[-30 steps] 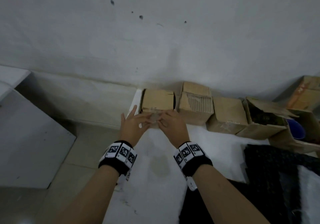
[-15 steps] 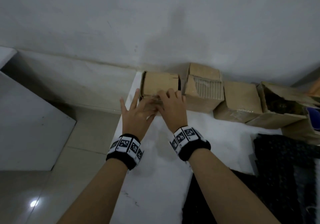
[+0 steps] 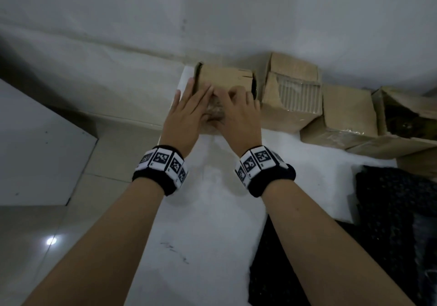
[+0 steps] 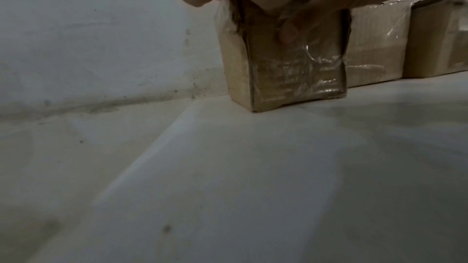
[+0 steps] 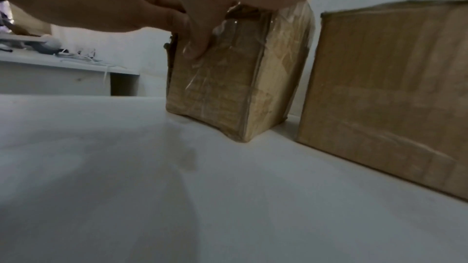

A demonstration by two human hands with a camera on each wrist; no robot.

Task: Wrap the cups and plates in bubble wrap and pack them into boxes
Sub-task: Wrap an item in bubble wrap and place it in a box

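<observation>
Two hands, left (image 3: 189, 114) and right (image 3: 238, 114), press flat-fingered on the box (image 3: 224, 78) at twelve o'clock. Likely they are seating a wrapped item; neither grasps.

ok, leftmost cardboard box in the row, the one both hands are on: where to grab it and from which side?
Probably by its two side walls, from above and the front. The leftmost box stands upright at the table edge; its left wall is free, and a narrow gap separates it from the neighbouring box. The front face is covered in slick clear film, so avoid pinching there. Left hand and right hand already meet on top.
</observation>
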